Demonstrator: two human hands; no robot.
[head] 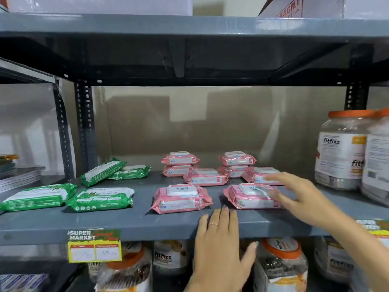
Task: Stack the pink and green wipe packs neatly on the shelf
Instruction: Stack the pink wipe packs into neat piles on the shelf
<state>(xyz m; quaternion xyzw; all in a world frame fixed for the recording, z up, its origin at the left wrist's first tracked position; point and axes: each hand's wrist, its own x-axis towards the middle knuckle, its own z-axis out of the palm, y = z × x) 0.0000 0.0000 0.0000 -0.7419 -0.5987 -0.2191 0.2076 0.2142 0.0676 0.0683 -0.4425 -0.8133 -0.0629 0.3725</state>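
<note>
Several pink wipe packs lie on the grey shelf (130,220): two stacks of two at the back (180,163) (236,162), two single packs in the middle row (205,177) (255,175), and two at the front (181,198) (250,197). Several green packs lie at the left, two in front (37,196) (101,199) and two behind (103,171) (130,172), one tilted on the other. My right hand (294,194) hovers open over the front right pink pack, fingers spread and blurred. My left hand (219,245) rests open on the shelf's front edge.
Big clear jars with orange lids (345,150) stand at the shelf's right end, and more jars (280,262) fill the shelf below. A yellow price label (94,245) hangs on the front edge. Another shelf board (189,26) lies overhead. Books (19,175) lie on the neighbouring rack.
</note>
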